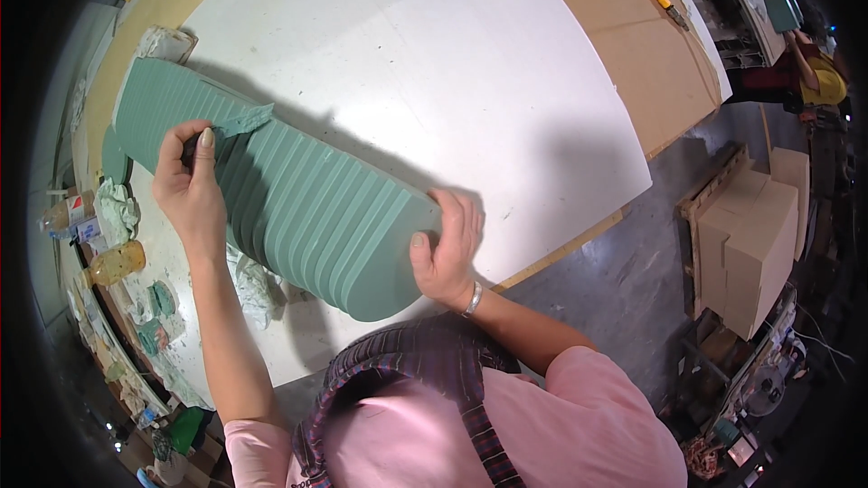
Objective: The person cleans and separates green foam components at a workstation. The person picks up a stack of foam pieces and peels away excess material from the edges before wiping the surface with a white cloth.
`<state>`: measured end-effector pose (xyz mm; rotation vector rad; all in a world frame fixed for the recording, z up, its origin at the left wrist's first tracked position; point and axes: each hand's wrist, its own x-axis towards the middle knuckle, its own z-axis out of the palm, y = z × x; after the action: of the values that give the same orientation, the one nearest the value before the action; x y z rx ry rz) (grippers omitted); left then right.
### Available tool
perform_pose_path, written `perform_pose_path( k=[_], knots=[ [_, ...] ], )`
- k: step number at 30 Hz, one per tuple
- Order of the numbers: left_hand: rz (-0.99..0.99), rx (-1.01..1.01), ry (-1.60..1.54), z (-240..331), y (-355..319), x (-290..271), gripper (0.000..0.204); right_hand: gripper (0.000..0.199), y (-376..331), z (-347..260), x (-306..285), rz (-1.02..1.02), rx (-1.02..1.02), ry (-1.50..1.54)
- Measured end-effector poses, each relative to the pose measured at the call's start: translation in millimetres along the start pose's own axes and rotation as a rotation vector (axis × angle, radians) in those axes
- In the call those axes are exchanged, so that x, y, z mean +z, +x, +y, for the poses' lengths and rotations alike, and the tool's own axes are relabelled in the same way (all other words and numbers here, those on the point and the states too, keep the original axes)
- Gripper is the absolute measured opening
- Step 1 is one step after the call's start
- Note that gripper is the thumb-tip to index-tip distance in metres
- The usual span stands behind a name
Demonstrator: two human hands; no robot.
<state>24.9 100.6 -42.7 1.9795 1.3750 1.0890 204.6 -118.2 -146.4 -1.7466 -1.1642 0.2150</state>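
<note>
Tabletop (pixel 470 81), white and broad, fills the upper centre of the frame, with a fanned row of green pieces (pixel 289 199) running from upper left to centre. The right hand (pixel 448 248) grips the row's near end with curled fingers; the left hand (pixel 185 185), at left, pinches a small green scrap (pixel 242 120).

A single view is given, taken from a fisheye camera worn on the person's head and aimed steeply down. The white desk (pixel 470 63) is seen from close above, filling the picture from centre to twelve o'clock, its edges bent toward the rim. The person's own chest is caught at six o'clock, the forearms entering from there. The floor is taken in toward three o'clock. No second view is supplied for overlap.
</note>
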Motion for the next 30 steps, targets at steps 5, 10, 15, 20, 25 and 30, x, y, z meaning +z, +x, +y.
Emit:
perform_pose_path(
  k=[5,10,15,20,25,30],
  knots=[
    [0.008,-0.02,0.01,-0.2,1.6,-2.1,0.007,0.054,-0.1,-0.5,-1.2,-0.005,0.007,-0.006],
    [-0.01,0.069,0.024,-0.7,0.6,-0.4,0.007,0.055,-0.1,0.6,-0.3,0.003,-0.002,-0.007],
    [-0.013,0.046,0.023,-0.9,-0.5,-5.4,0.007,0.055,1.2,-1.1,-0.8,0.003,0.0,-0.003],
    [0.019,-0.061,-0.062,2.7,-2.6,-2.3,0.009,0.054,0.0,0.7,-0.2,0.013,-0.009,-0.001],
    [0.048,-0.312,-0.336,-3.0,-8.2,-16.8,0.01,0.057,-1.4,1.1,-1.4,-0.025,0.004,0.011],
    [-0.009,-0.156,-0.179,11.8,-10.4,-4.6,0.01,0.056,-2.0,1.9,-1.8,-0.027,0.007,0.017]
  ],
)
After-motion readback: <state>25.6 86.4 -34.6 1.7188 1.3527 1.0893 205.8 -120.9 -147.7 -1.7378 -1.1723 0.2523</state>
